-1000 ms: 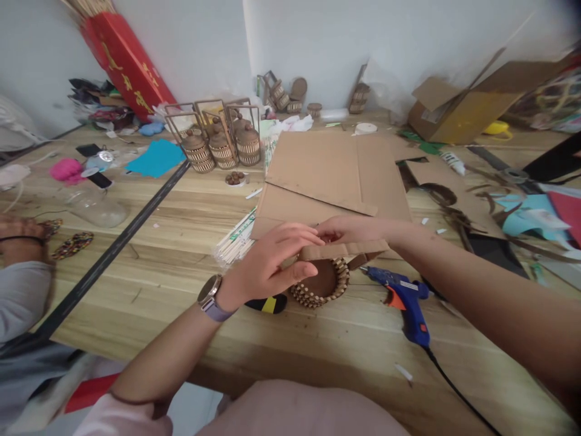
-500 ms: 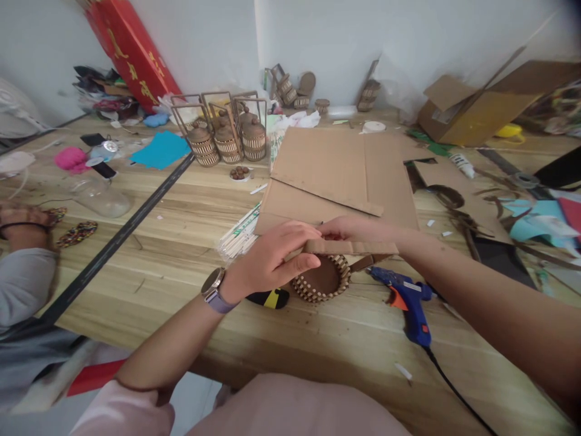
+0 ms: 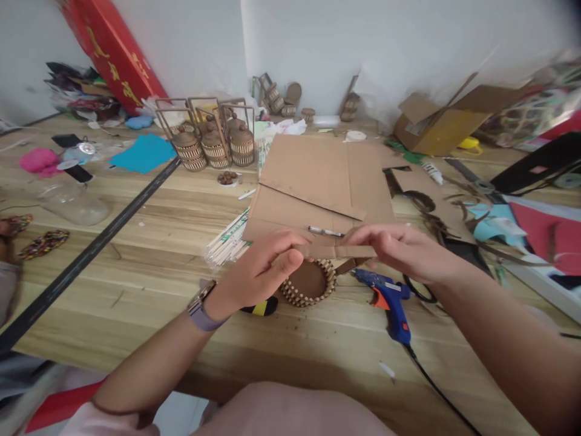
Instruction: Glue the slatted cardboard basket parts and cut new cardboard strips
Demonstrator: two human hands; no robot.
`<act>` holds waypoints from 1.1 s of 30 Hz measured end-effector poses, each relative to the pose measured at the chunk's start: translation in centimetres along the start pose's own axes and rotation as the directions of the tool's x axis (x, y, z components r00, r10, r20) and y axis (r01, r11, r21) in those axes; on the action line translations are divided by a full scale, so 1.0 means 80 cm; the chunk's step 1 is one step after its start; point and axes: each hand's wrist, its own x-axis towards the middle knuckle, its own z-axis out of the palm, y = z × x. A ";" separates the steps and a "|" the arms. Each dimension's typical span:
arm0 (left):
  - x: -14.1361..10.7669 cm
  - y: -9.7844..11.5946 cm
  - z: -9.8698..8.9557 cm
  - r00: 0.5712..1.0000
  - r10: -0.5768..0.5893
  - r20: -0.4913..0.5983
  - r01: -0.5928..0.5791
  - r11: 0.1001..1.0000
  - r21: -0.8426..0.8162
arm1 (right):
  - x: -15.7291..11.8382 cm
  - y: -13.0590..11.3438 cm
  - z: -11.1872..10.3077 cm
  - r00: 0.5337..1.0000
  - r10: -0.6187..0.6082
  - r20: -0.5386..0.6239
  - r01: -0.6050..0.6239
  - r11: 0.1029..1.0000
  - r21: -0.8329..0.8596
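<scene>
A narrow brown cardboard strip (image 3: 336, 251) stretches level between my two hands. My left hand (image 3: 267, 266) pinches its left end, thumb in front and fingers behind. Around the right part of the strip, my right hand (image 3: 394, 248) has its fingers closed. Just below the strip, a round basket (image 3: 309, 282) with a brown base and beaded-looking rim rests on the table. A second brown strip (image 3: 349, 264) slants beside the basket's right side. The blue glue gun (image 3: 391, 303) lies to the right, touched by neither hand.
Flat cardboard (image 3: 318, 181) lies beyond my hands, with a pen (image 3: 325, 231) at its near edge. White sticks (image 3: 227, 242) are at left. Handled lidded baskets (image 3: 213, 145) stand behind. Paper and scraps (image 3: 485, 224) cover the right side. Another person's hand shows at far left.
My right hand has moved right along the strip, away from my left hand, and the pen is now exposed. The whole view has shifted slightly to the right.
</scene>
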 end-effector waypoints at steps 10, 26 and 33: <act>-0.006 -0.012 0.003 0.988 -0.129 -0.085 0.118 0.985 -0.128 | 0.004 0.013 0.022 0.981 -0.106 0.162 0.075 0.979 0.188; -0.002 -0.007 0.006 0.975 -0.197 -0.103 0.177 0.969 -0.173 | -0.009 0.014 0.037 0.995 -0.104 0.002 0.102 0.976 0.190; 0.002 0.005 0.007 0.963 -0.242 -0.123 0.231 0.968 -0.097 | -0.015 0.000 0.040 0.998 -0.034 -0.043 0.038 0.993 0.114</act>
